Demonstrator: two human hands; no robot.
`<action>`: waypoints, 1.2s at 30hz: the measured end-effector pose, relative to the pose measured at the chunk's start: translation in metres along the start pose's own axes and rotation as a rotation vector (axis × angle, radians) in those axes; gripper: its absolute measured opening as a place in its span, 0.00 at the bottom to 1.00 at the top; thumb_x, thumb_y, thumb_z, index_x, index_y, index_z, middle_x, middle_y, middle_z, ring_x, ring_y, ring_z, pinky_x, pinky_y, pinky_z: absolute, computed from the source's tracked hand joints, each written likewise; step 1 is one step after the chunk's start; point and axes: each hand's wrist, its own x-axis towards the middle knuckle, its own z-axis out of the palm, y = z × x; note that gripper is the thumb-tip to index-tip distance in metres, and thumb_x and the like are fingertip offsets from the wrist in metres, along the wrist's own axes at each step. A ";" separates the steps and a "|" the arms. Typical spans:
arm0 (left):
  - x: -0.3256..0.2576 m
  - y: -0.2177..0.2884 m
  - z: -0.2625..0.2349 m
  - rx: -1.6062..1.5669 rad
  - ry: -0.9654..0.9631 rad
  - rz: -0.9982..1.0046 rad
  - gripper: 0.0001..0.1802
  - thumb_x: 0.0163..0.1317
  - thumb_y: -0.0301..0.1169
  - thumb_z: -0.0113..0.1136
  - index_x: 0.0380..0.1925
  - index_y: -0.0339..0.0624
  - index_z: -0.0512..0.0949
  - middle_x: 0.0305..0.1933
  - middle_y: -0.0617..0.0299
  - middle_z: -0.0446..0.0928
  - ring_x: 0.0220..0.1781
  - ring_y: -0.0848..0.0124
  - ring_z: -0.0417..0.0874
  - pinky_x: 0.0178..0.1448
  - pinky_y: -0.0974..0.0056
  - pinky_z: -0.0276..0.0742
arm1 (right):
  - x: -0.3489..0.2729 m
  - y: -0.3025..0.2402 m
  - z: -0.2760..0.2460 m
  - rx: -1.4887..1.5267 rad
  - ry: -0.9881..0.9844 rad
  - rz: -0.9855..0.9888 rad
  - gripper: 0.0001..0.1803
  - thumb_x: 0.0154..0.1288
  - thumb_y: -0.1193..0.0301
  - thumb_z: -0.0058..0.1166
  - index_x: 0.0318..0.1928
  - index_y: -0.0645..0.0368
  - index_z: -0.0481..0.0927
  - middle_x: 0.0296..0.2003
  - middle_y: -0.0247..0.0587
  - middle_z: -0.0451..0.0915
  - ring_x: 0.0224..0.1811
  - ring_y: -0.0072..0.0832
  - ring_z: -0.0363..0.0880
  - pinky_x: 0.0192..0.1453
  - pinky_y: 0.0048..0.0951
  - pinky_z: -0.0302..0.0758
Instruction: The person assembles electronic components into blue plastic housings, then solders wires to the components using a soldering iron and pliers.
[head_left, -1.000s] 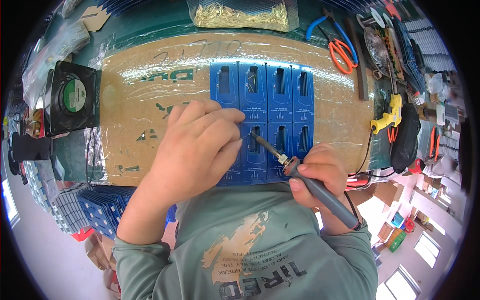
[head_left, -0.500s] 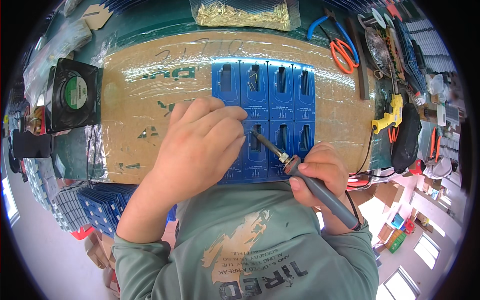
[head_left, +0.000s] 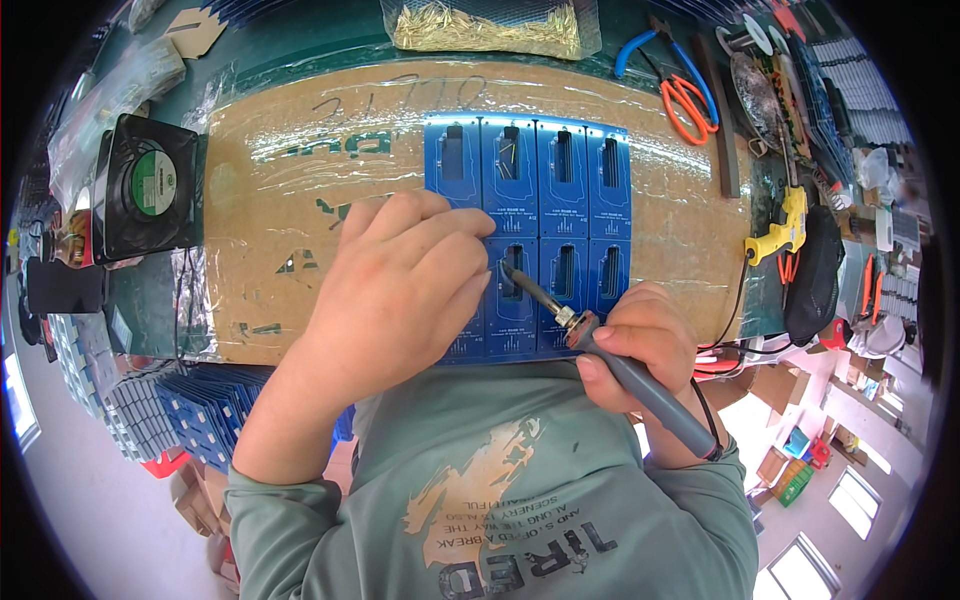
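Observation:
In front of me lies a panel of blue circuit boards (head_left: 587,222), with dark slots in two rows. My right hand (head_left: 640,345) grips a soldering iron (head_left: 655,395) by its grey handle. The iron's dark tip points to the upper left and lies at the edge of a lower-row slot, touching or just above the board. Over the panel's left part rests my left hand (head_left: 410,280), fingers curled and its fingertips close to the iron's tip. Whatever those fingers may pinch is hidden beneath them. Thin brass-coloured pins (head_left: 507,160) show in an upper slot.
Taped cardboard (head_left: 270,210) lies under the panel. A black fan (head_left: 150,190) stands at left, and a clear tray of brass pins (head_left: 490,35) at the back. Blue-handled pliers (head_left: 690,70), orange-handled cutters (head_left: 685,110) and a yellow soldering gun (head_left: 780,235) lie at right. Stacked blue boards (head_left: 210,410) sit lower left.
Both hands keep nearly the same places. The soldering iron and the panel have barely shifted.

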 end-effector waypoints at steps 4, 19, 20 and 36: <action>0.000 0.001 0.001 0.010 0.004 -0.003 0.08 0.50 0.24 0.67 0.29 0.43 0.77 0.48 0.63 0.83 0.49 0.59 0.79 0.52 0.56 0.68 | 0.000 -0.001 0.001 -0.006 0.009 0.001 0.21 0.41 0.76 0.71 0.39 0.58 0.79 0.24 0.38 0.77 0.21 0.33 0.76 0.26 0.31 0.70; -0.002 0.005 -0.010 -0.012 -0.107 0.002 0.08 0.49 0.26 0.67 0.29 0.43 0.77 0.54 0.58 0.80 0.54 0.54 0.77 0.57 0.53 0.68 | -0.009 -0.006 -0.002 0.006 -0.018 -0.041 0.19 0.48 0.72 0.70 0.41 0.58 0.77 0.26 0.36 0.76 0.21 0.31 0.75 0.26 0.32 0.70; -0.002 0.005 -0.010 -0.008 -0.107 0.003 0.08 0.49 0.26 0.67 0.29 0.43 0.77 0.54 0.58 0.80 0.54 0.54 0.77 0.57 0.53 0.68 | -0.009 -0.006 -0.002 -0.012 -0.027 -0.051 0.18 0.52 0.70 0.69 0.42 0.58 0.75 0.26 0.36 0.76 0.21 0.30 0.74 0.28 0.33 0.70; -0.003 0.008 -0.007 0.020 -0.095 0.001 0.08 0.49 0.26 0.67 0.29 0.43 0.78 0.54 0.58 0.80 0.54 0.54 0.77 0.57 0.53 0.68 | -0.015 -0.014 -0.001 -0.105 -0.077 -0.119 0.23 0.43 0.72 0.76 0.41 0.55 0.79 0.28 0.33 0.76 0.24 0.30 0.76 0.28 0.28 0.72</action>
